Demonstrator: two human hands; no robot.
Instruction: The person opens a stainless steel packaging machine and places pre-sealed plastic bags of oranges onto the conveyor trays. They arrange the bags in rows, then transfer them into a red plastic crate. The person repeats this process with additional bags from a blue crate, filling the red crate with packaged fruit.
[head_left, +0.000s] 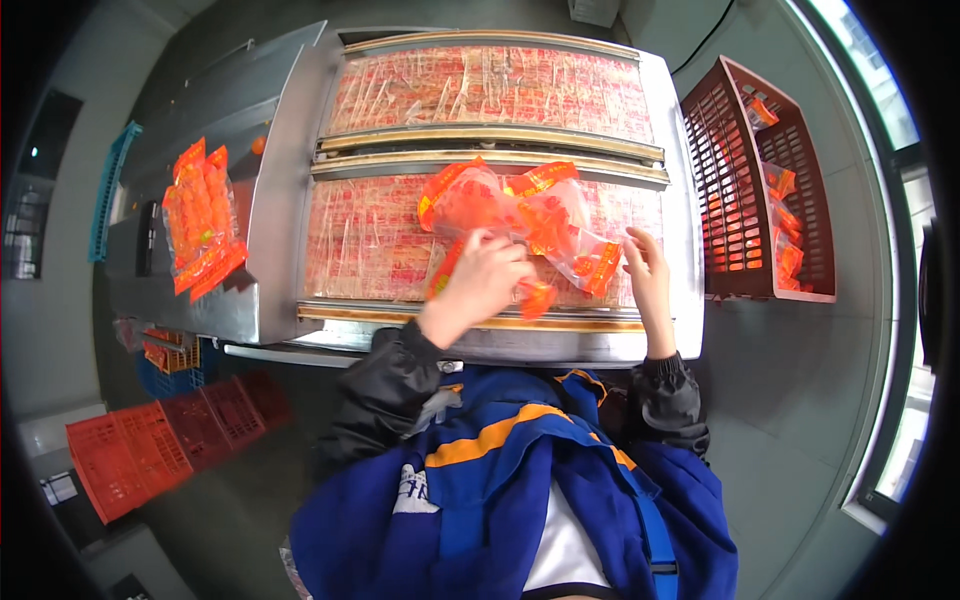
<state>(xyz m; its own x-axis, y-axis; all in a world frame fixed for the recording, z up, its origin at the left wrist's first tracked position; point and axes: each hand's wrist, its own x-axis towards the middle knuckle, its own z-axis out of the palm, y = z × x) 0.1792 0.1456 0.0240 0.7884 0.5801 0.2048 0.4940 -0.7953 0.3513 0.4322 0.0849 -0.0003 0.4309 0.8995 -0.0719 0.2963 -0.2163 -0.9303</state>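
Orange-printed clear plastic bags with red-orange contents [560,225] lie overlapping on the lower red, film-wrapped bed [350,240] of a steel machine. My left hand [480,275] has its fingers curled on a lower bag [535,298] in the pile. My right hand [650,270] is just right of the pile, fingers apart and slightly bent, holding nothing that I can see. The upper bed [490,90] lies beyond a metal bar. More filled bags [200,210] rest on the steel surface at the left.
A brown crate [730,280] holding bagged items stands at the right beside a wall. Red crates [130,450], a yellow basket [170,352] and a blue crate [175,380] are low at the left. A turquoise basket edge [110,190] shows past the steel surface.
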